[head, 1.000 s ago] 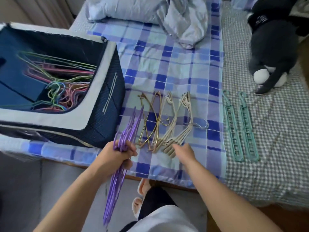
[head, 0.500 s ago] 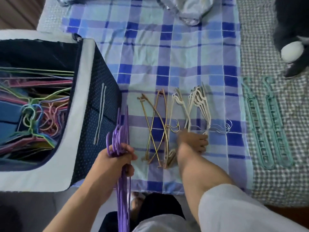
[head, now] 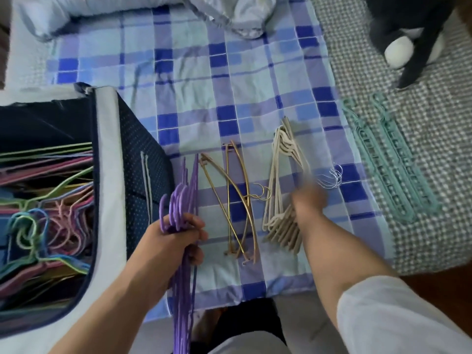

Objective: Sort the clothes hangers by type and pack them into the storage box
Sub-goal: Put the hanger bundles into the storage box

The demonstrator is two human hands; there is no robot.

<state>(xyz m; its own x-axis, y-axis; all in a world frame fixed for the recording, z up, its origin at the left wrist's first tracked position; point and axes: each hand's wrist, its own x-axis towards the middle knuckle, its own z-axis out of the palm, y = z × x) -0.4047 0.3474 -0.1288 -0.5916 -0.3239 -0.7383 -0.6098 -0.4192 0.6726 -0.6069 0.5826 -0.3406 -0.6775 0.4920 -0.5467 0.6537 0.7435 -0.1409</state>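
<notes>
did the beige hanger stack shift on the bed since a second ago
Yes. The beige hangers now lie clear to the right of the gold hangers, which they touched earlier.

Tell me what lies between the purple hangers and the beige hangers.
Head view: the gold hangers lie on the plaid sheet between the purple hangers and beige hangers.

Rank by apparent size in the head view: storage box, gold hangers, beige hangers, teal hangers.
1. storage box
2-4. teal hangers, beige hangers and gold hangers look alike; can't rank them.
</notes>
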